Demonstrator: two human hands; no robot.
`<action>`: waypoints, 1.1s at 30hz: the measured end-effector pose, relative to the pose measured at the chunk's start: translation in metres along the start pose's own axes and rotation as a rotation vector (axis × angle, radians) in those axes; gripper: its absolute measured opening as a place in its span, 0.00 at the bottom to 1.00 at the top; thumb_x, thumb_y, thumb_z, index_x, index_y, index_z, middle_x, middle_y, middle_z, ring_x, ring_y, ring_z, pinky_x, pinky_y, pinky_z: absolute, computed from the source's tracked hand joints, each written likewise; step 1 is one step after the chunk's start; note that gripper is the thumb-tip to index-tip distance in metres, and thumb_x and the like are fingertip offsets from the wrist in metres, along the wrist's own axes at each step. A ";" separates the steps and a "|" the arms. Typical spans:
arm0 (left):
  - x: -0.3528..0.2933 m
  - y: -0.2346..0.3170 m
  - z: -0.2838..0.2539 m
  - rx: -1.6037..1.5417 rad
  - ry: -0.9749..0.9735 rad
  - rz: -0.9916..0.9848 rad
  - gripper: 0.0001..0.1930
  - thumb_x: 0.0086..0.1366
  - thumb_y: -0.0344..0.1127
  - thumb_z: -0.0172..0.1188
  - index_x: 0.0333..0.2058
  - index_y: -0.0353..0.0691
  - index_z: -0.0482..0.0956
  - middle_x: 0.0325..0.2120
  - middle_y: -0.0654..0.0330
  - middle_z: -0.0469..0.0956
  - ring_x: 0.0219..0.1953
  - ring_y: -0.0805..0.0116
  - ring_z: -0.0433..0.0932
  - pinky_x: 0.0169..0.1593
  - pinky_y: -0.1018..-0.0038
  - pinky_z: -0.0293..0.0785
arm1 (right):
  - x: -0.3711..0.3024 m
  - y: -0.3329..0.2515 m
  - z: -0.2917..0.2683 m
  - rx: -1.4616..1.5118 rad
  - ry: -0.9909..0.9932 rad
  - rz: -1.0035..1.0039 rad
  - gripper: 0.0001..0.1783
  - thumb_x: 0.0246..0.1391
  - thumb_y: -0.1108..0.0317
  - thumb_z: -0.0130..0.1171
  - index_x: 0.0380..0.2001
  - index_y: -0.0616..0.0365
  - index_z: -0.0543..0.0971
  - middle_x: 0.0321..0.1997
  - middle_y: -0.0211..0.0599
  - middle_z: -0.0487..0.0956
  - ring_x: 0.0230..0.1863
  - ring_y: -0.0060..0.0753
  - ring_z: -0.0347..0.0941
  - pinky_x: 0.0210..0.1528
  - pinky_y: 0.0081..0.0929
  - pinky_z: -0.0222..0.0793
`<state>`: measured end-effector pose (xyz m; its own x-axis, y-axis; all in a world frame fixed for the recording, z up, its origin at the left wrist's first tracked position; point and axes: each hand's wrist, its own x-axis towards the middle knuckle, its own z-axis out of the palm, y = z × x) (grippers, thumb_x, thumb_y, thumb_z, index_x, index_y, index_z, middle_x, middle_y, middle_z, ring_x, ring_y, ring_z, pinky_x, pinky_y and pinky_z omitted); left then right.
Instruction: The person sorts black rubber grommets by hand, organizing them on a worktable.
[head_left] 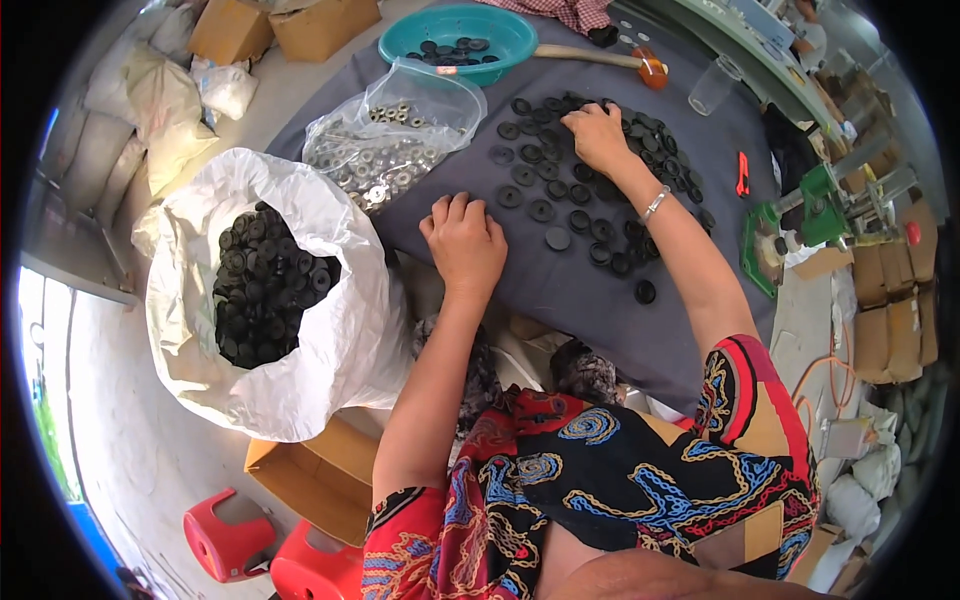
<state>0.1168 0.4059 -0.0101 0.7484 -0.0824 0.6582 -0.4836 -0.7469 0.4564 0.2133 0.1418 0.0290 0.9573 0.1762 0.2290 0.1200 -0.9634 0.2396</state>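
Prob. sorting by hand. Have bare R hand point(600, 138), fingers bent, on round matte-black rubbery-looking discs point(580, 193), near side & R of round teal plastic basin point(505, 30). Curl bare L hand point(463, 245) loosely; can't tell if gripping w/ either. Mostly flat, faces up, no long axis. Next, prob. calls for light pinch.

Grey tablecloth point(590, 325): black discs point(601, 229) (some overlapping), red cutter point(742, 175)
Far side: teal basin point(513, 50), mallet point(590, 54), clear tumbler point(714, 86)
Left edge: plastic bag point(440, 90)
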 end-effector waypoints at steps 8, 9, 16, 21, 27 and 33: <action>0.000 0.001 0.002 0.012 0.011 0.014 0.08 0.50 0.30 0.60 0.31 0.37 0.79 0.41 0.53 0.79 0.49 0.53 0.72 0.50 0.57 0.63 | 0.010 0.012 0.006 0.278 0.072 0.022 0.17 0.52 0.76 0.47 0.43 0.53 0.79 0.44 0.35 0.80 0.52 0.40 0.72 0.57 0.45 0.57; 0.000 0.002 0.001 0.011 0.015 0.014 0.08 0.50 0.30 0.60 0.31 0.37 0.79 0.41 0.53 0.79 0.49 0.53 0.72 0.50 0.57 0.63 | 0.012 0.013 0.005 0.275 0.075 0.022 0.17 0.52 0.76 0.47 0.43 0.53 0.79 0.44 0.35 0.80 0.52 0.40 0.72 0.57 0.45 0.57; 0.000 -0.001 0.000 -0.002 0.010 -0.001 0.08 0.49 0.29 0.60 0.31 0.36 0.79 0.41 0.53 0.79 0.48 0.53 0.72 0.50 0.57 0.63 | 0.024 0.004 -0.010 0.305 -0.030 0.002 0.15 0.52 0.76 0.47 0.40 0.53 0.79 0.37 0.38 0.81 0.48 0.41 0.73 0.54 0.43 0.58; 0.002 0.002 0.000 0.030 0.000 -0.004 0.09 0.51 0.30 0.60 0.33 0.39 0.81 0.41 0.56 0.79 0.48 0.56 0.73 0.51 0.60 0.64 | 0.026 0.034 0.001 0.507 0.270 0.129 0.14 0.49 0.76 0.48 0.38 0.53 0.80 0.36 0.39 0.82 0.43 0.43 0.76 0.45 0.40 0.67; 0.001 0.002 -0.002 0.003 -0.002 -0.006 0.09 0.50 0.30 0.60 0.31 0.36 0.80 0.42 0.52 0.79 0.49 0.53 0.72 0.51 0.58 0.63 | 0.061 0.054 0.004 0.359 0.036 0.273 0.15 0.55 0.62 0.54 0.46 0.48 0.81 0.47 0.39 0.81 0.52 0.43 0.75 0.52 0.48 0.64; 0.000 0.002 -0.002 0.019 -0.029 -0.023 0.09 0.52 0.30 0.59 0.34 0.38 0.80 0.42 0.54 0.79 0.50 0.53 0.72 0.52 0.58 0.63 | 0.087 0.050 0.015 0.281 -0.169 0.351 0.17 0.55 0.57 0.56 0.47 0.46 0.81 0.50 0.40 0.80 0.54 0.45 0.74 0.56 0.52 0.60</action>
<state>0.1152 0.4061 -0.0077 0.7723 -0.0842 0.6297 -0.4576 -0.7613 0.4594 0.3063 0.1059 0.0468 0.9794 -0.1819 0.0878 -0.1736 -0.9803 -0.0944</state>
